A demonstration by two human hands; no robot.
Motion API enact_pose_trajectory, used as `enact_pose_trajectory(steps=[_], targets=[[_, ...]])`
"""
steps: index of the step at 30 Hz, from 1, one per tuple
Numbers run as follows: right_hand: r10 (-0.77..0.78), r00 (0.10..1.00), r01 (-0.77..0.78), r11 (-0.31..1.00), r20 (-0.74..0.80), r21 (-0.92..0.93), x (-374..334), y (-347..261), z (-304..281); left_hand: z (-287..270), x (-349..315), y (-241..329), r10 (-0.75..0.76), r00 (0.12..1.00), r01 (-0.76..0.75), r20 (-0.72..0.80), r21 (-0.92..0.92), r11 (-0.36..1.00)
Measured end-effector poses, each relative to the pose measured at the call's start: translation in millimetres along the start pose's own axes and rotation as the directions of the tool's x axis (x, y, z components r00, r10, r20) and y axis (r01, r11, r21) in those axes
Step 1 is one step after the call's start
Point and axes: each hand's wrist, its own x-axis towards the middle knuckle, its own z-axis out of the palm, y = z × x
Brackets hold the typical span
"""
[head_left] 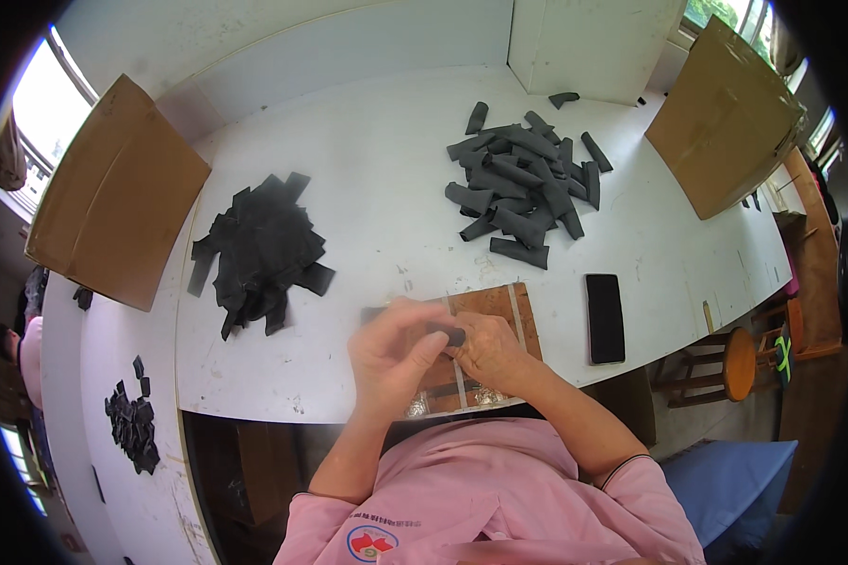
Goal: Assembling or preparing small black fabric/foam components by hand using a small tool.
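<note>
I have a lane ahead of the fingers, between flat pile and rolled pile; phone blocks right.

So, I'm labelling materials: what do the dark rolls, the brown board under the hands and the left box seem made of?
Dark rolls: rubber or foam, perhaps; matt, softly curved.
Brown board: possibly wood or cork; dull, mottled, with shiny patches like clear tape.
Left box: likely cardboard; matt brown, crisp folded edges.

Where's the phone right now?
In the head view, the phone lies on the white table, near its front edge, to the right of the brown board.
</note>
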Motion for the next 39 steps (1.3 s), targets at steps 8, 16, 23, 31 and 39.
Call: enact_pose_trajectory(steps=[8, 16, 23, 31, 39], targets=[[-0.091, 0.995, 0.094, 0.991, 0.028, -0.093, 11, -23, -25, 2, -11, 2, -0.01, 0.972, -0.075, -0.236, -0.349, 0.934], [0.003, 0.996, 0.008, 0.992, 0.089, -0.125, 0, -5, -1, -10, -14, -1, -0.086, 0.978, 0.031, -0.19, -0.278, 0.96], [0.073, 0.996, -0.078, 0.991, -0.049, -0.109, 1, -22, -8, -18, 2, 13, -0.014, 1.0, 0.015, -0.006, 0.157, 0.988], [0.127, 0.992, -0.125, 0.987, 0.007, -0.101, -30, 11, 26, -23, 9, 11, 0.154, 0.986, -0.169, 0.07, 0.334, 0.927], [0.056, 0.975, -0.019, 0.985, -0.214, 0.169, -9, -23, -8, -56, -2, -36, -0.046, 0.913, 0.244, -0.406, 0.452, 0.858]])
